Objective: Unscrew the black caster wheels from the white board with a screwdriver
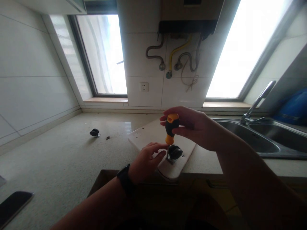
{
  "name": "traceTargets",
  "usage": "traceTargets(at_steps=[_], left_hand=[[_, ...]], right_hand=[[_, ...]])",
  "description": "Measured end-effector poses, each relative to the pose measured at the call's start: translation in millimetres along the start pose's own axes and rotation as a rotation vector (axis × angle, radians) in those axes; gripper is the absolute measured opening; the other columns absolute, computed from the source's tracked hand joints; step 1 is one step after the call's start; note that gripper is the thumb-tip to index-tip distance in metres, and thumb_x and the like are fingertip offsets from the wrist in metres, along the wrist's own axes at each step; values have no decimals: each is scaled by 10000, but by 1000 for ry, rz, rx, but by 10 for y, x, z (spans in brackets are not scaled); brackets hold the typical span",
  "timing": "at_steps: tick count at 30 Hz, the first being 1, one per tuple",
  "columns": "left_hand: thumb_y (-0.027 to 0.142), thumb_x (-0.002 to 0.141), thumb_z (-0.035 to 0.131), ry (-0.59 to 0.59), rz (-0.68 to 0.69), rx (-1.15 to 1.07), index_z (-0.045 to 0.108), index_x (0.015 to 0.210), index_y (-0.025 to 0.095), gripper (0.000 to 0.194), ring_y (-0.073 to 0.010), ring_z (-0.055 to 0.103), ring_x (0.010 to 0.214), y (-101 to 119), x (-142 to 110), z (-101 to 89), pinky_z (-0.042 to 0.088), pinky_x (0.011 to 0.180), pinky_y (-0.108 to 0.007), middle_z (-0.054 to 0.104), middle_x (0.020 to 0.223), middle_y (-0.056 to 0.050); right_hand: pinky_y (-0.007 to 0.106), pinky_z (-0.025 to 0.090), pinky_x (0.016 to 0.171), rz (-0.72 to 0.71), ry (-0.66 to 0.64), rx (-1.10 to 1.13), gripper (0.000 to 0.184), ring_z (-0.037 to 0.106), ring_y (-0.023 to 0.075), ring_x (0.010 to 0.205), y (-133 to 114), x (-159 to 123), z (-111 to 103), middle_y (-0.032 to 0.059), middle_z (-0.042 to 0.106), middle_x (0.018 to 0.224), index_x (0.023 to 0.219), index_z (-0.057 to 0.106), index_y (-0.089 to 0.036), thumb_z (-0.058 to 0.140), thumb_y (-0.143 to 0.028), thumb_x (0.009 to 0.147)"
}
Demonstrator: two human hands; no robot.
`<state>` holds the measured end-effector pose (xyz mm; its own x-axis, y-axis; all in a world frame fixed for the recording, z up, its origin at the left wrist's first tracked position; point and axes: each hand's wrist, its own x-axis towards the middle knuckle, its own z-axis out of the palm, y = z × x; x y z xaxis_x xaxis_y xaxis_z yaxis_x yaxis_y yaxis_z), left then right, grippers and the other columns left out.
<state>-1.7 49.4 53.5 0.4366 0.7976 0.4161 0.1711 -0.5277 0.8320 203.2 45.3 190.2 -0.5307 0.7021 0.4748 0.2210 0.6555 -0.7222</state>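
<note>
My right hand point(195, 126) is closed around the orange-and-black handle of a screwdriver point(169, 138), which stands nearly upright, shaft down. The shaft meets the metal plate of a black caster wheel point(176, 152) near the front end of a white board point(153, 132). From the left, my left hand point(151, 159) brings its index finger to the shaft, with the thumb close below it beside the caster's plate. Whatever lies under the screwdriver's tip is hidden. The board lies on the countertop, and its rounded front end overhangs the edge.
A second black caster point(94, 132) sits on the speckled countertop point(64, 153) at left, with small dark screws point(107, 138) beside it. A dark flat object point(14, 207) lies at the lower left. The double sink point(251, 137) and its faucet point(257, 102) are at right.
</note>
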Motion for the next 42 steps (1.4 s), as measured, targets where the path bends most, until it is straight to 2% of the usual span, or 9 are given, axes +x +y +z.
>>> traceTargets(at_steps=[8, 15, 18, 23, 28, 31, 35, 39, 42], left_hand=[[257, 977, 672, 89, 9, -96, 782, 1108, 252, 171, -225, 730, 1090, 1, 83, 147, 554, 1030, -428, 797, 1155, -48], [284, 927, 742, 115, -45, -189, 803, 1002, 239, 107, -219, 755, 1005, -17, 134, 141, 559, 971, -389, 826, 1038, -24], [297, 895, 777, 143, -75, -170, 804, 955, 231, 92, -213, 755, 944, -30, 158, 133, 558, 922, -371, 828, 990, -23], [325, 853, 817, 167, -109, -169, 776, 910, 202, 142, -199, 737, 862, -15, 191, 139, 544, 838, -343, 816, 928, -35], [353, 859, 805, 163, -124, -147, 706, 875, 177, 203, -169, 680, 749, 14, 218, 230, 509, 708, -296, 758, 812, -22], [370, 848, 813, 179, -140, -178, 665, 855, 173, 247, -159, 652, 723, 0, 230, 264, 497, 683, -284, 723, 777, -13], [362, 847, 818, 157, -125, -132, 701, 947, 176, 241, -175, 657, 811, 29, 241, 197, 522, 775, -319, 739, 897, -37], [296, 965, 679, 44, -46, -248, 730, 1170, 206, 230, -215, 706, 1049, 100, 247, 128, 534, 979, -386, 774, 1137, -73], [275, 986, 639, 30, -39, -370, 759, 1165, 203, 228, -232, 717, 1112, 103, 254, 141, 523, 1059, -425, 788, 1166, -77]], right_hand=[[429, 574, 1037, -66, -118, 1, 411, 684, 192, 1204, 39, 31, -20, 68, 691, 1319, 1295, 567, -285, 647, -162, 911], [324, 612, 753, 25, 182, -141, 339, 666, 142, 808, 34, 113, 112, -8, 652, 956, 1111, 704, -276, 823, -360, 805], [345, 615, 814, 56, 166, -16, 377, 706, 164, 857, 10, 120, 92, 1, 697, 934, 1168, 707, -266, 806, -292, 806], [385, 612, 878, 90, 122, 84, 397, 714, 194, 992, -2, 82, 64, 61, 727, 1154, 1234, 625, -259, 736, -250, 853], [309, 570, 668, 112, 314, -117, 372, 607, 134, 745, 53, 105, 123, -8, 638, 886, 980, 670, -233, 891, -335, 698], [305, 561, 613, 139, 375, -3, 479, 615, 130, 683, 94, 118, 131, -40, 599, 804, 1023, 681, -239, 935, -321, 626], [394, 638, 719, 168, 436, 163, 556, 743, 213, 793, 149, 100, 117, -1, 697, 954, 966, 645, -224, 982, -258, 525], [446, 640, 907, 119, 356, 294, 432, 768, 257, 1014, 260, 77, 108, 37, 766, 1049, 1095, 695, -239, 893, -243, 711], [472, 578, 1054, 50, 254, 457, 432, 728, 241, 1157, 359, 74, 110, 36, 777, 1159, 1201, 683, -272, 812, -195, 796]])
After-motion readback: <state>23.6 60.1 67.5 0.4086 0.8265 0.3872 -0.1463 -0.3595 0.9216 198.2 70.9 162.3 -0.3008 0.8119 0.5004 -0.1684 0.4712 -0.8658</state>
